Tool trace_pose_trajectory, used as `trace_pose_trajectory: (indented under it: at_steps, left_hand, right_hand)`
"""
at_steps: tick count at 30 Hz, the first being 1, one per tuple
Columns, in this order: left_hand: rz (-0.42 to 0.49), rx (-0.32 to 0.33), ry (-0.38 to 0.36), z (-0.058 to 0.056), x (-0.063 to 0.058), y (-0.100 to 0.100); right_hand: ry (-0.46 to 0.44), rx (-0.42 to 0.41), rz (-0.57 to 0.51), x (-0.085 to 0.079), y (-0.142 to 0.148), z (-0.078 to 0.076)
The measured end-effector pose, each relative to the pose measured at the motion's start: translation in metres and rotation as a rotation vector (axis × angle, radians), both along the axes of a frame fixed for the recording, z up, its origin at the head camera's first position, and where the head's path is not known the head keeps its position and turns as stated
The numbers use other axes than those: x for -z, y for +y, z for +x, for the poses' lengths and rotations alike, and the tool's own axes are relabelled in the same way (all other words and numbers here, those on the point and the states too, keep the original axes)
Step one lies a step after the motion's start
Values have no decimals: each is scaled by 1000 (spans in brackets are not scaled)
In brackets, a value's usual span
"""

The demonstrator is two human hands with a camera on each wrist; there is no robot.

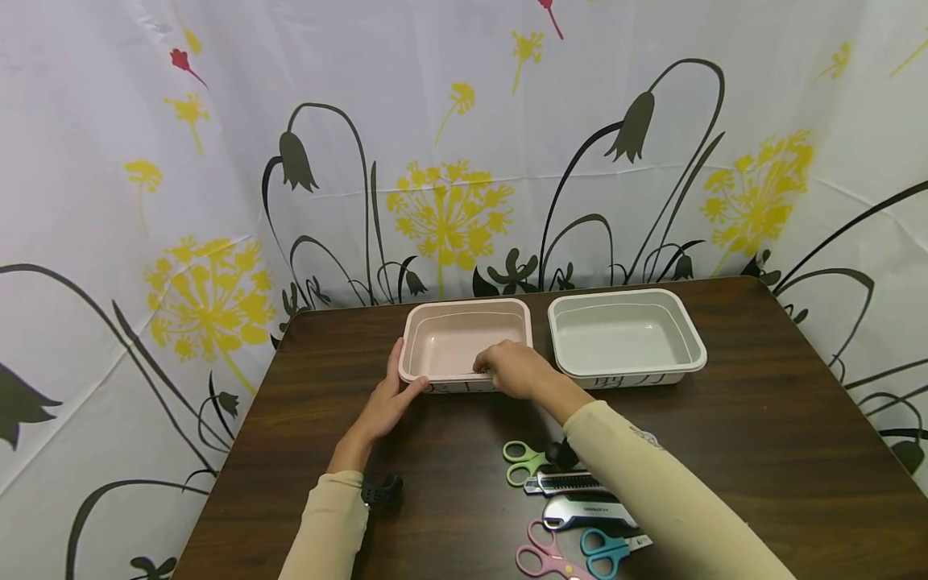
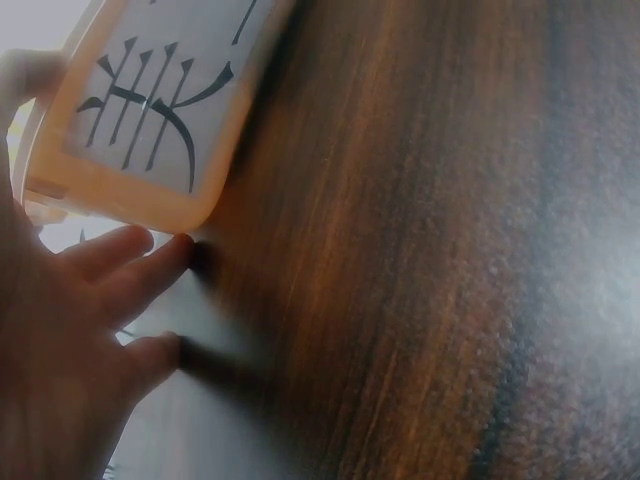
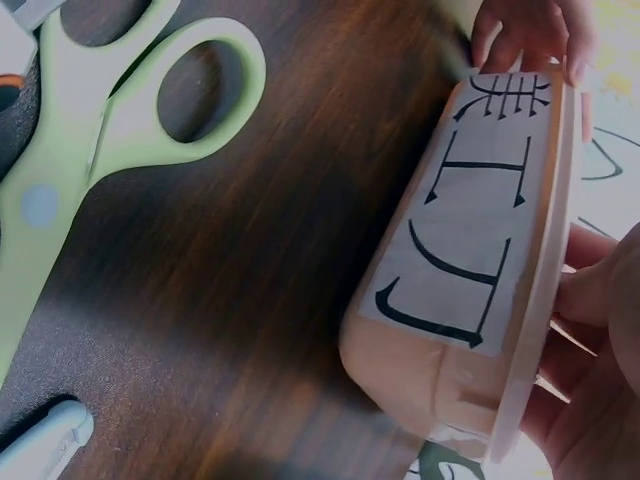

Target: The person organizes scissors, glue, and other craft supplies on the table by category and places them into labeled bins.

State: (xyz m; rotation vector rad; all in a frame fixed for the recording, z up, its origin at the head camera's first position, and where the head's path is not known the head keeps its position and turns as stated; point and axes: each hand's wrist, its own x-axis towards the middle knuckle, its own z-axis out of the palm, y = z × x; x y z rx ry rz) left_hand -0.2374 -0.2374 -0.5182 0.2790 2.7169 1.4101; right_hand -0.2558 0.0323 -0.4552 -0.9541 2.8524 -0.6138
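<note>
In the head view, my left hand (image 1: 380, 407) holds the left front corner of a pink tray (image 1: 464, 309), thumb on the front rim and fingers along the side. The left wrist view shows those fingers spread against the tray's end. My right hand (image 1: 518, 369) reaches over the front rim with curled fingers inside the tray. A tiny dark bit shows at its fingertips; whether they hold anything is hidden. A white label with black characters (image 3: 465, 215) covers the tray's front. A pale grey-green tray (image 1: 623, 374) stands to its right.
Nearer me lie green scissors (image 1: 518, 466), a snap-blade cutter (image 1: 565, 482), a white-and-black utility knife (image 1: 580, 511), pink scissors (image 1: 540, 556) and blue scissors (image 1: 605, 552). My right sleeve (image 1: 667, 483) partly covers them. A flowered curtain (image 1: 449, 48) hangs behind the brown table (image 1: 304, 419).
</note>
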Motion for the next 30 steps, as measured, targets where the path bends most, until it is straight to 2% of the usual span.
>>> trace_pose_trajectory:
  at_steps: [5, 10, 18, 30]
  left_hand:
    - [-3, 2, -2, -1, 0, 1]
    - [-16, -2, 1, -2, 0, 1]
    - [-9, -10, -10, 0, 0, 2]
    - [-1, -6, -13, -1, -1, 0]
  right_hand:
    - [-35, -7, -11, 2, 1, -1]
    - [3, 1, 17, 4, 0, 0]
    - [41, 7, 140, 14, -7, 4]
    - [81, -9, 153, 11, -7, 8]
